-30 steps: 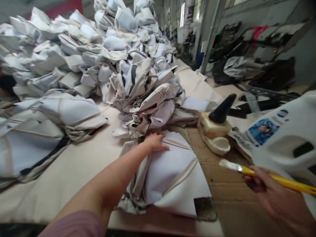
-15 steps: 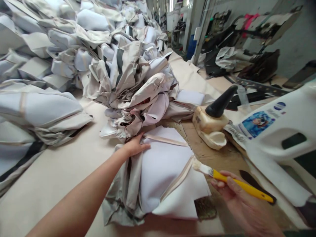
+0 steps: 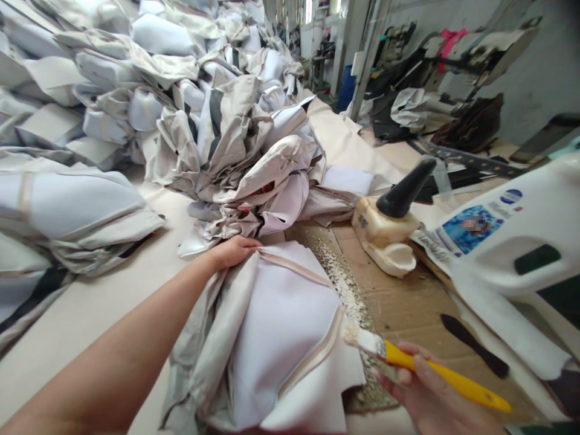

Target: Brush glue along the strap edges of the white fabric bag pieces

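A white foam-backed fabric piece with grey cloth along its left side and tan seam tapes lies in front of me. My left hand is closed on its upper left corner, the fingertips partly hidden at the fold. My right hand grips a brush with a yellow handle. Its pale, coated bristles are at the right edge of the piece, by the end of the lower tape. Whether they touch the tape, I cannot tell. A glue-crusted strip shows beside and under the piece.
Large heaps of similar sewn pieces fill the back left. On the right are a cut-open plastic container with a black cone-shaped part, a white jug and a dark flat blade-shaped tool on cardboard.
The fabric piece has shifted left and toward me, baring more of the crusted strip. My left hand has gone from lying spread on it to gripping its corner. The brush has moved slightly down.
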Action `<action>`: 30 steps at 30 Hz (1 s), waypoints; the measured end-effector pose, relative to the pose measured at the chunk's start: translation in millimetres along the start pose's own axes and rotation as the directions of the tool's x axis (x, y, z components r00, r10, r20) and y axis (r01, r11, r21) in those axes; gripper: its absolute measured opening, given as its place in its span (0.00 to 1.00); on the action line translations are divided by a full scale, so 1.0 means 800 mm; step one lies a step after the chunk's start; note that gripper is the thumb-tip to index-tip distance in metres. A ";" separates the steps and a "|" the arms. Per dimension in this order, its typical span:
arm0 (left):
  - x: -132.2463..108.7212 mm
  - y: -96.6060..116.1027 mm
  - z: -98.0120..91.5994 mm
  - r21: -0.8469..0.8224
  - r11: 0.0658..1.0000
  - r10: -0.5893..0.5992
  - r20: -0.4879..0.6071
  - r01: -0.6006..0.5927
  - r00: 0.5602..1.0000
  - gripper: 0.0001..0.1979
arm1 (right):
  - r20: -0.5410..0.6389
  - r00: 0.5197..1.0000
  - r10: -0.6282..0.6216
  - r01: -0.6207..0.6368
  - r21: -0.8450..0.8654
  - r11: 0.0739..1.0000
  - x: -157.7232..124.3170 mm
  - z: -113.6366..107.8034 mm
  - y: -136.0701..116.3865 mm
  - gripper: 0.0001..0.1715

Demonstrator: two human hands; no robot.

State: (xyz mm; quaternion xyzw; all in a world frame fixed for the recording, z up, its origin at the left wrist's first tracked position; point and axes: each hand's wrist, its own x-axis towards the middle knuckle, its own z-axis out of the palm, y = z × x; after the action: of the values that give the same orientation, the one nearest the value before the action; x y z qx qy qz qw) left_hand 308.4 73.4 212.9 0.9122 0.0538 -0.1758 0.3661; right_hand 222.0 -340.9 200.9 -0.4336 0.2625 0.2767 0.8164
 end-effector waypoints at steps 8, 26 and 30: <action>-0.011 0.006 0.031 0.217 0.963 -0.134 -0.119 0.158 0.984 0.24 | -0.074 0.918 -0.391 0.359 -0.272 0.893 0.031 -0.008 -0.035 0.23; 0.012 0.076 0.152 0.514 0.828 0.329 -0.117 -0.226 0.937 0.23 | 0.385 0.837 -0.389 0.527 -0.757 0.386 0.227 0.136 -0.054 0.19; 0.011 0.075 0.151 0.501 0.836 0.316 -0.110 -0.222 0.942 0.23 | 0.411 0.800 -0.436 0.569 -0.749 0.339 0.269 0.166 -0.052 0.17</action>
State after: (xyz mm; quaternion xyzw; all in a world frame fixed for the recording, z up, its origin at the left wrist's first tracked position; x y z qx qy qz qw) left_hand 296.5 -53.9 167.7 0.9851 -0.0867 -0.0432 0.1418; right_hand 427.6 -199.1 144.7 -0.8115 -0.1099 0.1309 0.5588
